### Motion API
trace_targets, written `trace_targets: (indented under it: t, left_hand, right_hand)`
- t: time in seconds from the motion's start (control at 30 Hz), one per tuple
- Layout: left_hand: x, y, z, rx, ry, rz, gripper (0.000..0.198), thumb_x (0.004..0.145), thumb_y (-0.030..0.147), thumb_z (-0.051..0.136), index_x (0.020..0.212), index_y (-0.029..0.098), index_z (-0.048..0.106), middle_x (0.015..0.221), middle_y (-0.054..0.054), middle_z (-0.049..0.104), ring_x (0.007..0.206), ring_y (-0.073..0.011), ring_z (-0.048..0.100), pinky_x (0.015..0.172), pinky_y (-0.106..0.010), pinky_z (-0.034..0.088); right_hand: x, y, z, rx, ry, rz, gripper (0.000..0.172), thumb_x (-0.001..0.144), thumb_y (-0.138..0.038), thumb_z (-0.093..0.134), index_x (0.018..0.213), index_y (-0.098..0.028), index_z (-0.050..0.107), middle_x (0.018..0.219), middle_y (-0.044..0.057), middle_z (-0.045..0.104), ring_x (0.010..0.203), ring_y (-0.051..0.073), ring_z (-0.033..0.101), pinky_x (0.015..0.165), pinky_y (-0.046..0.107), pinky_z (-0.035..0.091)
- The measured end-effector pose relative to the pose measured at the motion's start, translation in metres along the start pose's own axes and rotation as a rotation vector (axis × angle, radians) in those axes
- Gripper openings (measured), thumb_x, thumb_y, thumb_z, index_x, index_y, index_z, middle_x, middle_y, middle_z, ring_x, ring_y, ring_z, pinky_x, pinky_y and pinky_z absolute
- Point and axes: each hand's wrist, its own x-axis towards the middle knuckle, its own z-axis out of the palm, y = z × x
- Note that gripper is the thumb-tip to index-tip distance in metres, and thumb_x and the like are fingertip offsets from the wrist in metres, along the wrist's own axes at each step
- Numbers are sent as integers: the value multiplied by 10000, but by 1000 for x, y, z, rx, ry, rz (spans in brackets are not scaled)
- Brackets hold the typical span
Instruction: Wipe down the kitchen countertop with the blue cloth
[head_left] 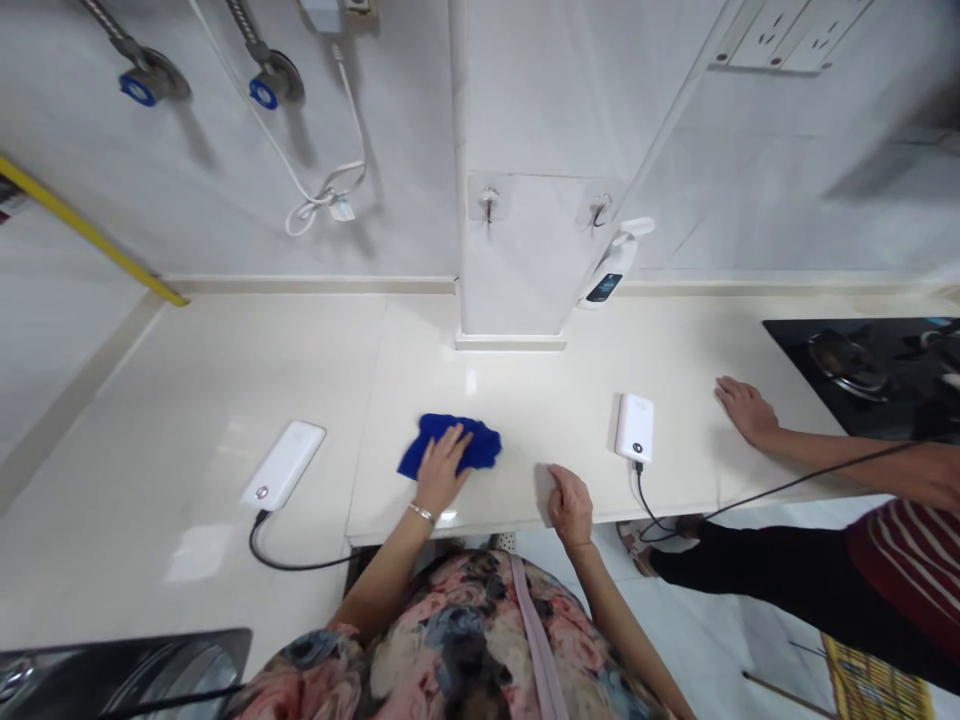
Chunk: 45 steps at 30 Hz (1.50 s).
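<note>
My left hand (442, 468) rests flat on a crumpled blue cloth (480, 446) on the pale countertop (525, 400). Its fingers are stretched out over the cloth, and a bracelet (421, 513) circles the wrist. At the counter's front edge, my right hand (571, 507) is loosely curled, thumb side inward, with nothing visible in it. A white power bank (285, 465) with a black cable lies left of the cloth. Another white power bank (635, 428) lies to the right of my right hand, also with a black cable plugged in.
A co-worker's hand (748, 410) rests on the counter at right, beside a black gas hob (855, 365). A wall pillar (517, 270) with two hooks juts over the counter's back. A sink (202, 670) is at lower left. A yellow woven item (874, 680) stands at lower right.
</note>
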Motion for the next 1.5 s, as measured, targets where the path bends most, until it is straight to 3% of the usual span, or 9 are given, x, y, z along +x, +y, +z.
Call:
trace_targets:
  t: [0.2, 0.37, 0.53, 0.73, 0.87, 1.03, 1.13, 1.33, 1.5]
  left_hand:
    - [47, -68, -47, 96, 239, -482, 639, 988, 312, 462, 1602, 161, 377, 1697, -141, 278, 1574, -297, 238, 1294, -585, 158]
    - [117, -71, -60, 77, 239, -677, 661, 1005, 323, 408, 1630, 137, 302, 1714, -160, 215, 1594, -319, 155, 1276, -660, 96]
    - [132, -24, -24, 95, 128, -372, 662, 989, 300, 427, 1628, 165, 323, 1717, -116, 223, 1596, -287, 165, 1296, -613, 83]
    - [90, 83, 42, 16, -11, 118, 701, 932, 251, 502, 1615, 181, 361, 1708, -100, 248, 1592, -286, 187, 1307, -592, 71]
    - [76, 115, 57, -56, -116, 366, 725, 904, 209, 525, 1610, 197, 362, 1690, -95, 306, 1576, -278, 245, 1311, -586, 124]
    - [82, 83, 45, -174, -129, 490, 833, 885, 228, 581, 1641, 154, 237, 1673, -147, 337, 1557, -268, 296, 1284, -521, 294]
    - [78, 60, 40, -228, -70, 503, 664, 919, 266, 585, 1550, 168, 402, 1664, -153, 348, 1569, -272, 265, 1264, -516, 345]
    - [93, 61, 30, -326, -40, 291, 284, 994, 335, 456, 1139, 201, 659, 1360, -134, 658, 1330, -271, 583, 1148, -482, 481]
    - [127, 97, -32, -458, -181, 87, 326, 997, 502, 448, 1036, 257, 660, 898, -28, 724, 872, -229, 689, 922, -363, 528]
  right_hand:
    - [1, -3, 1, -11, 39, -22, 439, 951, -89, 408, 1321, -197, 618, 1214, 90, 710, 1122, 242, 641, 984, 431, 550]
    - [4, -6, -1, -23, 36, -30, 449, 939, -80, 412, 1320, -202, 614, 1193, 89, 715, 1100, 242, 646, 960, 428, 562]
    - [6, -8, -4, -12, 33, -30, 471, 933, -63, 412, 1334, -217, 605, 1209, 89, 710, 1131, 230, 648, 980, 422, 566]
    - [3, -3, 2, 64, 54, 78, 517, 885, -66, 399, 1347, -200, 588, 1229, 98, 699, 1149, 235, 647, 1009, 429, 572]
    - [7, -3, -4, 43, 147, 183, 523, 900, -85, 377, 1381, -186, 556, 1131, 113, 699, 1067, 237, 672, 929, 415, 610]
    - [24, -15, -23, -19, 54, 201, 787, 842, -52, 412, 1610, -183, 296, 1585, 151, 419, 1476, 275, 394, 1177, 519, 459]
    - [39, -17, -20, -19, -109, 131, 798, 847, -69, 450, 1619, -201, 300, 1660, 105, 329, 1555, 301, 239, 1232, 566, 366]
    - [77, -10, -15, 285, -53, 343, 320, 860, -311, 654, 1162, -208, 656, 1236, 120, 672, 1278, 325, 565, 1101, 529, 472]
    - [118, -23, -47, 516, -56, 532, 388, 946, -575, 619, 1048, -202, 650, 877, 35, 677, 787, 213, 632, 770, 353, 558]
